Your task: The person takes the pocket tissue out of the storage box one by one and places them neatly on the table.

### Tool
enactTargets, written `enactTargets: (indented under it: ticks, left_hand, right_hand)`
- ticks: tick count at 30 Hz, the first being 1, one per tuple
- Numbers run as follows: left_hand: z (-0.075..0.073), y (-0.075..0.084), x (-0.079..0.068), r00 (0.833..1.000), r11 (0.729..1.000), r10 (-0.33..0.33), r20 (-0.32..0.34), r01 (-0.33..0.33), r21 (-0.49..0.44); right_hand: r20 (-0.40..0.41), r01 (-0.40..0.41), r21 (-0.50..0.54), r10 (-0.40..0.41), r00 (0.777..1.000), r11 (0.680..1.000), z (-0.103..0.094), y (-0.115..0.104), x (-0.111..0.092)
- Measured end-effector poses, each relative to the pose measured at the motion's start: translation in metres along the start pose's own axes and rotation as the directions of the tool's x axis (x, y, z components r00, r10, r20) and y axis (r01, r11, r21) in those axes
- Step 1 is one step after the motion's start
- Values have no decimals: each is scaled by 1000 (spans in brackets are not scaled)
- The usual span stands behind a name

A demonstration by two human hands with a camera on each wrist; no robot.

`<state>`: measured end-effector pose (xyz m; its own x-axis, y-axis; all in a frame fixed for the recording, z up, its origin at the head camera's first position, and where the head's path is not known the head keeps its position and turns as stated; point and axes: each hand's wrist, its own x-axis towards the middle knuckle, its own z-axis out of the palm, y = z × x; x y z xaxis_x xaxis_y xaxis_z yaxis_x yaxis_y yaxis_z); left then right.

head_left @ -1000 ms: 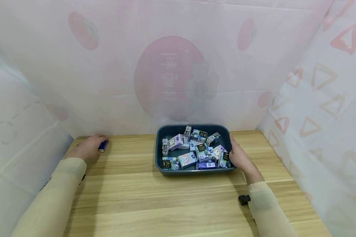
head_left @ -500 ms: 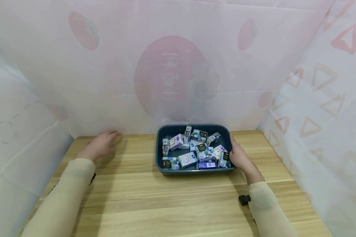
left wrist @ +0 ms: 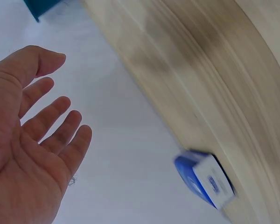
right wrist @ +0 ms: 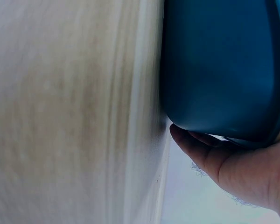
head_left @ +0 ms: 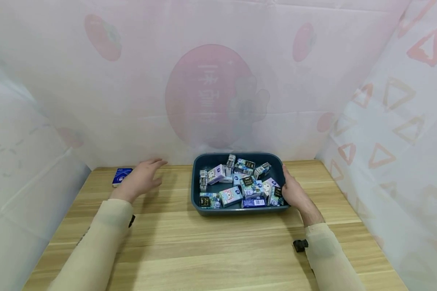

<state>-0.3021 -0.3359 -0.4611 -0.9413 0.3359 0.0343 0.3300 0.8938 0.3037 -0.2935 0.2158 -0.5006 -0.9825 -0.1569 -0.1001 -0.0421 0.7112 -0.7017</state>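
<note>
Blue box (head_left: 121, 175) is lying just left of the empty left hand (head_left: 139, 182), the nearer one; right hand (head_left: 295, 192) is touching teal tray (head_left: 236, 212) at right end, grip unclear.

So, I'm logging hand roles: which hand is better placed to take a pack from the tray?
Probably the left hand: it is open and holds nothing, while the right hand holds the tray.
</note>
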Motion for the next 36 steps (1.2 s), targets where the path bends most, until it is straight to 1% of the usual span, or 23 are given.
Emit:
enactTargets:
  ticks: [8, 14, 18, 22, 27, 31, 36]
  left_hand:
    - [9, 36, 2, 999, 999, 25, -31, -26, -20]
    - [16, 57, 2, 998, 998, 51, -46, -53, -28]
    - [16, 74, 1, 997, 997, 65, -52, -67, -42]
    - [18, 92, 1, 995, 995, 87, -57, -89, -35]
    - [24, 110, 1, 993, 994, 113, -42, -113, -7]
    - [27, 124, 1, 992, 992, 126, -19, -126, 12]
    - [31, 137, 2, 988, 987, 156, 6, -156, 28]
  right_hand:
    - [-1, 2, -3, -2, 1000, 1000, -1, -1, -2]
    - [-3, 13, 4, -13, 1000, 1000, -1, -2, -1]
    - [-9, 18, -1, -18, 1000, 1000, -1, 0, -1]
    - [-12, 18, -4, -18, 1000, 1000, -1, 0, 0]
    - [-11, 16, -5, -16, 1000, 1000, -1, 0, 0]
    - [-7, 12, -9, -12, 1000, 1000, -1, -1, 0]
    - [-3, 8, -10, -8, 1000, 1000, -1, 0, 0]
